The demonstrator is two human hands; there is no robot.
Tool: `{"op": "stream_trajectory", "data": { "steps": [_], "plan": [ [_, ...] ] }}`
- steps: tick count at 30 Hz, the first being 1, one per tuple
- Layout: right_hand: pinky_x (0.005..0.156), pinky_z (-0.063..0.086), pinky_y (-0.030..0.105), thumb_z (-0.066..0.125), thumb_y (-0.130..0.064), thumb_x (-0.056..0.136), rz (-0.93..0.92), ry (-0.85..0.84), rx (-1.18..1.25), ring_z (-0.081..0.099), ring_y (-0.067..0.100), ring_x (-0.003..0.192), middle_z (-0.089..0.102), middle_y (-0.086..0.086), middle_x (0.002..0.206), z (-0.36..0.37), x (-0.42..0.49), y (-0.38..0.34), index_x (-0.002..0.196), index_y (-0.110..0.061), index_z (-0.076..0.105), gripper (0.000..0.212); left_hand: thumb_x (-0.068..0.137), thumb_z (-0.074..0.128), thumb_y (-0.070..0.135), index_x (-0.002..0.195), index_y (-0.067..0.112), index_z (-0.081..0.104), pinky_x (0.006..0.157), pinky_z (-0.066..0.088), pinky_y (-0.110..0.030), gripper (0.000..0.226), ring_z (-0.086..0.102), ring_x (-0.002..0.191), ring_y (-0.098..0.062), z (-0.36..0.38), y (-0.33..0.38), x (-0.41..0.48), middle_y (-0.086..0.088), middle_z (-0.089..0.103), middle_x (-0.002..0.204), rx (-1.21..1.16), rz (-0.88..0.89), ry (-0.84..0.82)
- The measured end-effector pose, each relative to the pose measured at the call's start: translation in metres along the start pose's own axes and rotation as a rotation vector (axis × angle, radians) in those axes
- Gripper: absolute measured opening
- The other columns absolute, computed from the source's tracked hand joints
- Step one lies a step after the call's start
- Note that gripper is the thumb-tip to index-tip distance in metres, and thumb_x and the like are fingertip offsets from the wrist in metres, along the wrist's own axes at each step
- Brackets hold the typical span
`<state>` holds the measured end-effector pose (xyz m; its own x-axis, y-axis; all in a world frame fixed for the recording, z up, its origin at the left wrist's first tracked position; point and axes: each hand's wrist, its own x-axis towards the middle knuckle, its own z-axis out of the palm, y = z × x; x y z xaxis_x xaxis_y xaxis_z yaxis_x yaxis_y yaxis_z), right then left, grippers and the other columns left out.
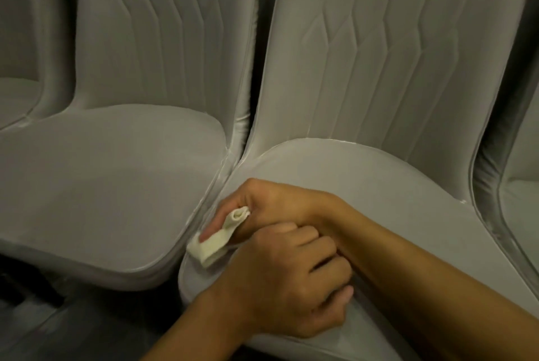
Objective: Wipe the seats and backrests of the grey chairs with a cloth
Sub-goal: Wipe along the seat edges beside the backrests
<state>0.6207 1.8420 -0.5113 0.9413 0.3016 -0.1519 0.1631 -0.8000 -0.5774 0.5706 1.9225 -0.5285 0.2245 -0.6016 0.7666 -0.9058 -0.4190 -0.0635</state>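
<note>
The cloth (pixel 215 246), a small cream-coloured folded piece, lies on the near left corner of the seat (pixel 379 185) of the right grey chair, just beside the seam where that seat meets the neighbouring one. The right hand (pixel 271 209) grasps the cloth: the forefinger is stretched out and presses the lower fold onto the seat, while the upper fold is pinched between the curled remaining fingers and the thumb. The right forearm crosses the seat from the near right. The left hand (pixel 291 282) enters from the near edge with fingers curled into a fist, lying against the right wrist; whether it holds anything cannot be determined. The backrest (pixel 393 54) of the right chair rises behind, with stitched zigzag lines running down its panel. The left grey chair (pixel 102 171) stands directly alongside, seat edges touching, carrying the same stitching on its back. Parts of further grey chairs show at the far left edge (pixel 17 68) and the right edge (pixel 522 200). Dark floor (pixel 58 331) is visible at near left
</note>
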Motion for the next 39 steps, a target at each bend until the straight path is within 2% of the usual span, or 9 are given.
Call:
{"op": "stream_trajectory", "data": {
  "steps": [2, 3, 5, 6, 10, 16, 23, 33, 39],
  "plan": [
    [0.066, 0.053, 0.046, 0.059, -0.001, 0.093, 0.207, 0.278, -0.137, 0.056, 0.029, 0.062, 0.05, 0.01, 0.066, -0.004, -0.015, -0.002, 0.068, -0.008, 0.04, 0.032, 0.089, 0.063, 0.029, 0.07, 0.016, 0.064, 0.062, 0.027, -0.033, 0.023, 0.042, 0.064, -0.02, -0.001, 0.004, -0.002, -0.002, 0.054, 0.069, -0.02, 0.054, 0.032],
    [0.067, 0.054, 0.045, 0.064, -0.005, 0.093, 0.242, 0.222, -0.184, 0.06, 0.032, 0.065, 0.058, 0.011, 0.07, -0.023, -0.011, -0.009, 0.071, -0.003, 0.051, 0.025, 0.088, 0.064, 0.028, 0.07, 0.016, 0.065, 0.062, 0.029, -0.034, 0.022, 0.043, 0.064, -0.021, -0.002, 0.005, -0.002, -0.003, 0.055, 0.07, -0.037, 0.061, 0.037],
    [0.086, 0.055, 0.043, 0.07, -0.008, 0.09, -0.297, 0.072, -0.058, 0.07, 0.023, 0.091, 0.074, 0.004, 0.096, -0.05, 0.0, 0.009, 0.101, -0.006, 0.074, 0.011, 0.09, 0.063, 0.026, 0.073, 0.013, 0.066, 0.061, 0.034, -0.038, 0.021, 0.045, 0.066, -0.023, -0.002, 0.002, -0.003, -0.006, 0.058, 0.074, -0.054, 0.027, 0.007],
    [0.092, 0.053, 0.039, 0.072, -0.011, 0.089, -0.303, -0.061, 0.06, 0.069, 0.018, 0.097, 0.075, 0.001, 0.103, -0.067, 0.004, 0.021, 0.108, -0.011, 0.075, 0.019, 0.09, 0.063, 0.026, 0.077, 0.013, 0.067, 0.062, 0.036, -0.039, 0.019, 0.047, 0.069, -0.024, -0.002, -0.001, -0.004, -0.006, 0.059, 0.078, -0.043, -0.015, -0.028],
    [0.081, 0.05, 0.027, 0.07, -0.026, 0.091, 0.065, 0.474, -0.052, 0.066, 0.016, 0.09, 0.072, -0.002, 0.101, -0.1, 0.016, 0.097, 0.109, -0.022, 0.074, 0.019, 0.091, 0.061, 0.036, 0.101, 0.02, 0.07, 0.082, 0.045, -0.039, 0.021, 0.056, 0.093, -0.019, -0.002, -0.013, -0.007, 0.001, 0.064, 0.105, -0.047, -0.252, -0.236],
    [0.086, 0.047, 0.04, 0.054, -0.007, 0.088, 0.432, 0.725, -0.277, 0.057, 0.042, 0.099, 0.061, 0.024, 0.104, -0.12, 0.005, 0.197, 0.107, -0.006, 0.07, 0.024, 0.094, 0.034, 0.057, 0.145, 0.034, 0.044, 0.119, 0.023, -0.039, 0.057, 0.036, 0.137, -0.02, 0.022, -0.036, 0.031, 0.002, 0.041, 0.15, -0.012, -0.542, -0.593],
    [0.087, 0.049, 0.038, 0.056, -0.005, 0.083, 0.324, 0.671, -0.318, 0.06, 0.041, 0.108, 0.067, 0.02, 0.113, -0.126, 0.03, 0.203, 0.108, -0.009, 0.072, 0.029, 0.1, 0.029, 0.06, 0.16, 0.03, 0.021, 0.126, 0.005, -0.049, 0.067, 0.01, 0.155, -0.025, 0.116, -0.098, 0.099, -0.002, 0.013, 0.169, 0.033, -0.656, -0.822],
    [0.085, 0.048, 0.028, 0.051, 0.001, 0.081, 0.177, 0.489, -0.176, 0.063, 0.032, 0.107, 0.073, 0.013, 0.108, -0.125, 0.118, 0.167, 0.109, -0.018, 0.074, 0.041, 0.086, 0.013, 0.074, 0.15, 0.031, 0.04, 0.117, 0.024, -0.049, 0.082, 0.037, 0.139, -0.025, 0.136, -0.105, 0.089, 0.0, 0.043, 0.153, 0.091, -0.645, -0.824],
    [0.098, 0.047, 0.026, 0.052, 0.004, 0.079, 0.011, 0.34, -0.13, 0.061, 0.023, 0.117, 0.071, 0.004, 0.119, -0.115, 0.122, 0.15, 0.119, -0.024, 0.072, 0.052, 0.083, 0.01, 0.076, 0.152, 0.03, 0.039, 0.12, 0.021, -0.048, 0.088, 0.031, 0.145, -0.022, 0.133, -0.105, 0.086, -0.001, 0.038, 0.158, 0.084, -0.643, -0.809]
  ]
}}
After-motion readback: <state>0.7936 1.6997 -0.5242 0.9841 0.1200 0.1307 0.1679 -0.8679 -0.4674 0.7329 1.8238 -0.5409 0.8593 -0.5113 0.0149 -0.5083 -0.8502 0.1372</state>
